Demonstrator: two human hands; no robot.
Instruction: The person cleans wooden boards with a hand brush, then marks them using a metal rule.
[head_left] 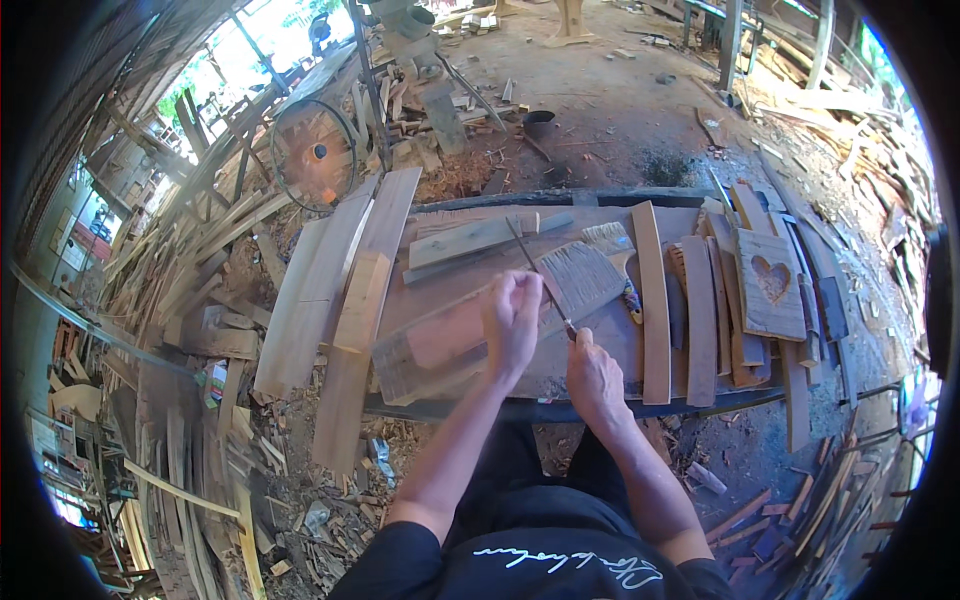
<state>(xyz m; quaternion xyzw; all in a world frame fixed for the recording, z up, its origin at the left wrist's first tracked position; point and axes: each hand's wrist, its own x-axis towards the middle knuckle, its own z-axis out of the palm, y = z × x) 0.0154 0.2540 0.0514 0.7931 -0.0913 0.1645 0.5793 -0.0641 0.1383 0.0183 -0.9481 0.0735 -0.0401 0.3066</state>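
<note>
R hand [597,380]: I'm gripping thin tool [524,243] by handle, nearside of ridged board [585,280].
Tool pos.: slanting along board's L edge.
L hand [513,315]: resting by tool, fingers bent; can't tell if holding.
Tool step: prob. checking it; next needing steady R grip.

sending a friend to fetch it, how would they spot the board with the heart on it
Start at the bench in front of the person and look to its right end, beyond the right hand. Narrow wooden strips lie close together there, and a wider greyish-brown board rests on top. Its heart shape sets it apart from the plain strips around it.
</note>
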